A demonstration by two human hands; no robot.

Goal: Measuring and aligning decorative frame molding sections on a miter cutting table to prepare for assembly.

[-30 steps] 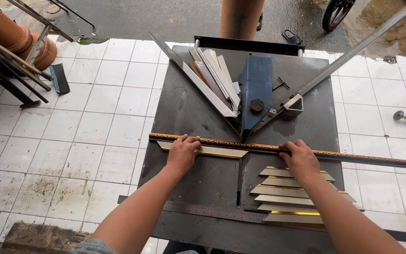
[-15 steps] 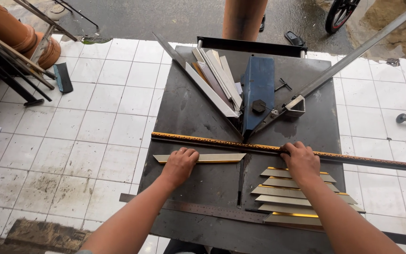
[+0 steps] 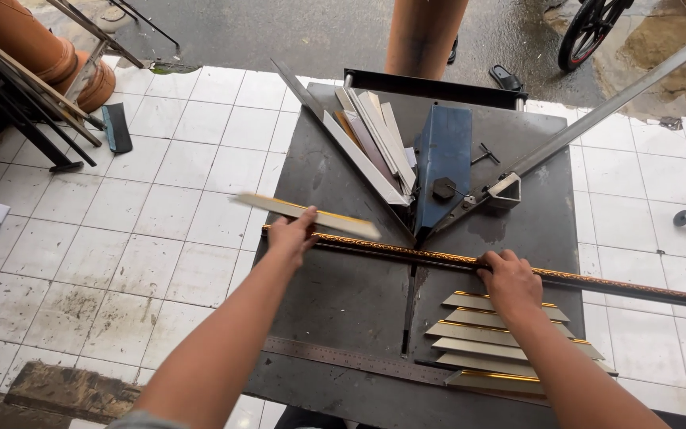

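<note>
My left hand [image 3: 290, 237] grips a short cream moulding piece [image 3: 257, 203] with a gold edge and mitred ends, lifted off the table and blurred. My right hand [image 3: 510, 281] presses down on a long dark moulding strip [image 3: 406, 253] with a gold pattern, which lies across the dark metal cutting table [image 3: 343, 302] and runs off to the right. Just below my right hand lies a row of several cut cream pieces [image 3: 510, 349]. A blue mitre cutter [image 3: 443, 163] stands behind the strip at the table's middle.
More cream and grey offcuts [image 3: 367, 139] lean against the left fence. A steel ruler [image 3: 343, 359] lies along the near edge. A long metal fence bar [image 3: 597, 119] runs up right. A person's leg [image 3: 422, 36] stands behind the table. Clay pots [image 3: 33, 56] sit far left.
My left hand has picked the short cream piece up off the table and swung it upward and to the left. My right hand stays on the long strip.
</note>
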